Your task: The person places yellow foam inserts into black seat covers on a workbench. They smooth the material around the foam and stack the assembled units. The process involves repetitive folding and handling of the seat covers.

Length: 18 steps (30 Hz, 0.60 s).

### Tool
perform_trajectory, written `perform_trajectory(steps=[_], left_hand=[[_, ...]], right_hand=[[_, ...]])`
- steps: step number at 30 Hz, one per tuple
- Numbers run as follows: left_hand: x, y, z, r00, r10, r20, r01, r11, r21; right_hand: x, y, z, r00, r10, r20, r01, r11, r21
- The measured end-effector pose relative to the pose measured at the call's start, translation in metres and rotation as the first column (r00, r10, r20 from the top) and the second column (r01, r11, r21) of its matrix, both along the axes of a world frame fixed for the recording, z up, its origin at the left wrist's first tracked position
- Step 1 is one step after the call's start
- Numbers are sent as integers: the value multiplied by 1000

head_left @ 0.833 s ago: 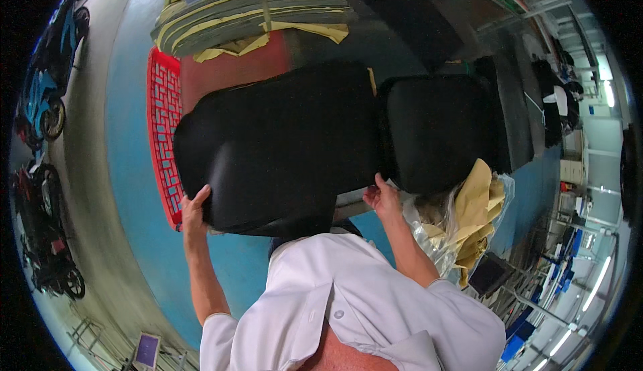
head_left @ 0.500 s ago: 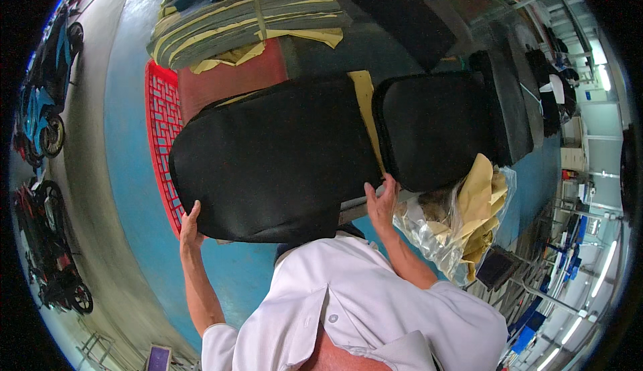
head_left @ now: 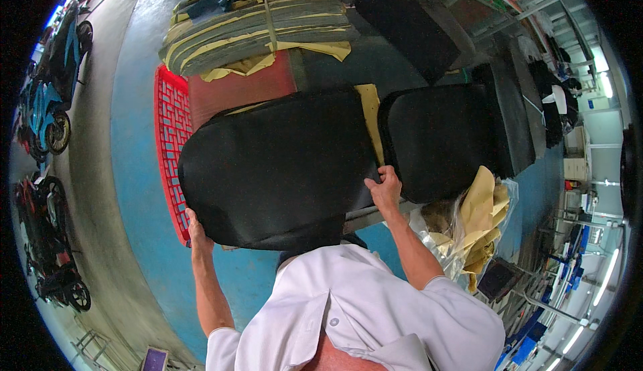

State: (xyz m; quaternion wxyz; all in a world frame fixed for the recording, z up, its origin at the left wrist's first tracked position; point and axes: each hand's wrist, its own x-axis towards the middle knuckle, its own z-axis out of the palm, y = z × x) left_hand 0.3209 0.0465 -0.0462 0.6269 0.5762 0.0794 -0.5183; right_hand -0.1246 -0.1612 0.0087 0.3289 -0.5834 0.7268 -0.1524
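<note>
A large black sheet [head_left: 281, 163], rounded at its left end, lies on top of a stack in front of me. My left hand [head_left: 200, 234] holds its lower left edge, the thumb up along the rim and the other fingers hidden beneath. At its lower right corner, my right hand [head_left: 386, 190] pinches the edge with curled fingers. A yellow paper strip [head_left: 370, 113] shows along the sheet's right side. Just beyond that strip sits a second pile of smaller black rounded pieces [head_left: 435, 140].
Left of the sheet stands a red plastic basket [head_left: 173, 150]. A strapped bundle of grey and yellow layers [head_left: 261, 33] sits behind. Crumpled yellow paper [head_left: 479, 217] in clear plastic lies right of my right arm. Motorcycles [head_left: 50, 113] stand far left, and a dark sheet [head_left: 408, 29] lies at the back.
The whole view has shifted, so things sit slightly lower and further right. My right hand's fingers have curled closer on the sheet's corner. Both hands stay at the same edges.
</note>
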Motion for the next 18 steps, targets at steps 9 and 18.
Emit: perform_trajectory(steps=[9, 18], left_hand=[[5, 6, -14, 996, -72, 48, 69, 996, 55], [10, 17, -26, 997, -20, -70, 14, 997, -79]], right_hand=[[-18, -28, 0, 983, 147, -108, -134, 984, 117], [-41, -15, -72, 973, 226, -52, -230, 969, -88]])
